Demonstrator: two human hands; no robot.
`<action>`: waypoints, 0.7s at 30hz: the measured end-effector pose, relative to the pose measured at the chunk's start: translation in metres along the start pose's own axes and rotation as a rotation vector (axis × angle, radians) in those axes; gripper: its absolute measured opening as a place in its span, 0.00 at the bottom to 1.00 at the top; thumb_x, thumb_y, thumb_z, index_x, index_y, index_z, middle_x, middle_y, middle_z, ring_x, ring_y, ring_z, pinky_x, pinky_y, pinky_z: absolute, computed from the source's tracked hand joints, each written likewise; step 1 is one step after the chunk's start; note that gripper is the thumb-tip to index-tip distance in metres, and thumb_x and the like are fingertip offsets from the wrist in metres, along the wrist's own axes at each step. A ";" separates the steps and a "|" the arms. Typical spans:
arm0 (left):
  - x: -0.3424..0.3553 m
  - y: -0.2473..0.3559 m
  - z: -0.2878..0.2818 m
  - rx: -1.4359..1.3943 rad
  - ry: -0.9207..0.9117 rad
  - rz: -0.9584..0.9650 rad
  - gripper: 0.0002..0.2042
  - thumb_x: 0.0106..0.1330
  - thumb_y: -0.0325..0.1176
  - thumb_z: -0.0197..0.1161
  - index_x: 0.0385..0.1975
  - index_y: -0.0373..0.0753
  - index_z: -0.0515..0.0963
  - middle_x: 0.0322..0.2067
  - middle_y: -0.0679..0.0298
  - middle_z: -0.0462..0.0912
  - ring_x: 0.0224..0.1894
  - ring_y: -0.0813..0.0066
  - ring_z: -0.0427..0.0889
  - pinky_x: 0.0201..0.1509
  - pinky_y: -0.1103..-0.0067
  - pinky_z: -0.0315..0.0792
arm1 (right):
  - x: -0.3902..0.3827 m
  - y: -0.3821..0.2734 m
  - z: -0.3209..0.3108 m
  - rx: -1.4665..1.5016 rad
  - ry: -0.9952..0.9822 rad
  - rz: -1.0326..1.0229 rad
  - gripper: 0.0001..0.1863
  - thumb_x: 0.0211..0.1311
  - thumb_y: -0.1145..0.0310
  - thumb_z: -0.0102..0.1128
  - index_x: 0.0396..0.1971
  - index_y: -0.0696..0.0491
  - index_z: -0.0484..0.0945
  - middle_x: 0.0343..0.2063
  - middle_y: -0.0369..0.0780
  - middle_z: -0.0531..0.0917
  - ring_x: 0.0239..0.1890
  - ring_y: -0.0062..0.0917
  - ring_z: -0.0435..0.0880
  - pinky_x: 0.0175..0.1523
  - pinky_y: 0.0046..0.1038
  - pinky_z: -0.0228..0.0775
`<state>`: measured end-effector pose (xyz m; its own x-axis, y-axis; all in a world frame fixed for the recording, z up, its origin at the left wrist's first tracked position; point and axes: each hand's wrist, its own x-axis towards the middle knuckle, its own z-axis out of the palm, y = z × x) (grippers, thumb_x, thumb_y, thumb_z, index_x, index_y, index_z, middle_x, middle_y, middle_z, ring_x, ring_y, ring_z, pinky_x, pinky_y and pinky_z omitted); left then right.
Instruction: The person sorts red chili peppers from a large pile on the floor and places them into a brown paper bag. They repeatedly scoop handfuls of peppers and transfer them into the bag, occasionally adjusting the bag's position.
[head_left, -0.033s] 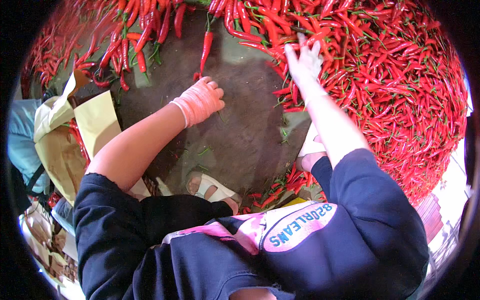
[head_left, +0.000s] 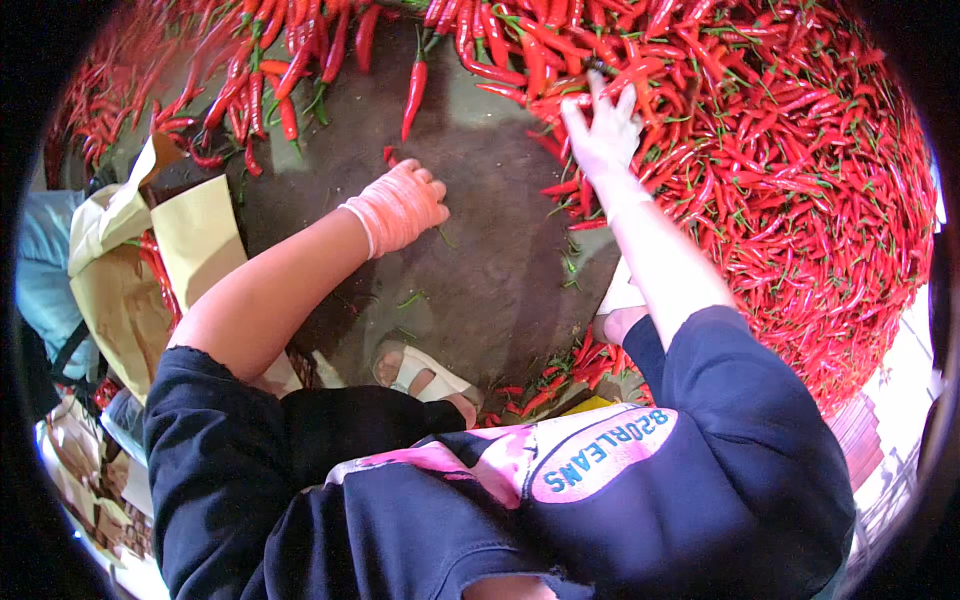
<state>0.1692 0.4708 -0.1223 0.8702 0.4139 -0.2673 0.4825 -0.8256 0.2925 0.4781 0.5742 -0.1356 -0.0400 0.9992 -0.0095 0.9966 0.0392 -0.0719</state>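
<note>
My left hand (head_left: 405,208), in a pinkish glove with bare fingertips, hovers over dark ground with its fingers curled; whatever they may hold is hidden. A small red piece (head_left: 390,155) shows just beyond it, and a single red chilli (head_left: 413,100) lies farther up. My pale right hand (head_left: 607,135) reaches with spread fingers into the edge of a large heap of red chillies with green stems (head_left: 780,210), its fingertips among the pods.
More chillies (head_left: 260,80) lie along the top. Folded tan paper sacks (head_left: 195,240) and a blue item (head_left: 50,270) are at the left. My sandalled foot (head_left: 420,375) rests on the ground (head_left: 490,260), with loose chillies (head_left: 535,400) beside it.
My right hand has shifted slightly down and left among the chillies. My left hand is in almost the same place.
</note>
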 end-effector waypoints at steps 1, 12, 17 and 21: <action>-0.012 0.008 -0.004 -0.050 -0.070 -0.025 0.08 0.56 0.35 0.60 0.35 0.50 0.79 0.35 0.65 0.78 0.43 0.63 0.81 0.48 0.67 0.72 | -0.015 -0.032 -0.013 0.002 -0.114 0.028 0.40 0.57 0.37 0.57 0.70 0.31 0.61 0.70 0.54 0.55 0.62 0.63 0.64 0.67 0.54 0.59; -0.065 0.073 -0.020 -0.890 -0.090 -0.291 0.15 0.67 0.41 0.59 0.49 0.41 0.73 0.37 0.50 0.80 0.43 0.46 0.80 0.47 0.59 0.75 | -0.048 -0.054 -0.007 0.366 -0.352 -0.662 0.53 0.53 0.56 0.63 0.75 0.46 0.42 0.72 0.58 0.45 0.73 0.54 0.51 0.74 0.48 0.47; -0.069 0.080 -0.019 -0.738 0.012 -0.562 0.18 0.58 0.37 0.66 0.47 0.40 0.73 0.37 0.49 0.79 0.44 0.45 0.80 0.48 0.59 0.75 | -0.048 -0.047 -0.069 -0.152 -0.600 -0.816 0.47 0.53 0.54 0.62 0.73 0.47 0.53 0.72 0.48 0.56 0.74 0.46 0.53 0.74 0.53 0.42; -0.045 0.075 -0.006 -0.654 0.386 -0.858 0.17 0.56 0.34 0.67 0.44 0.39 0.74 0.41 0.50 0.79 0.45 0.46 0.80 0.48 0.60 0.76 | -0.045 -0.005 -0.074 0.010 -0.435 -0.710 0.19 0.55 0.63 0.60 0.47 0.52 0.79 0.51 0.46 0.80 0.59 0.40 0.76 0.66 0.49 0.62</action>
<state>0.1671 0.3927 -0.0826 0.1472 0.9278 -0.3429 0.7931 0.0965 0.6014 0.4802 0.5300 -0.0606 -0.6850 0.6430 -0.3427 0.7234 0.6561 -0.2151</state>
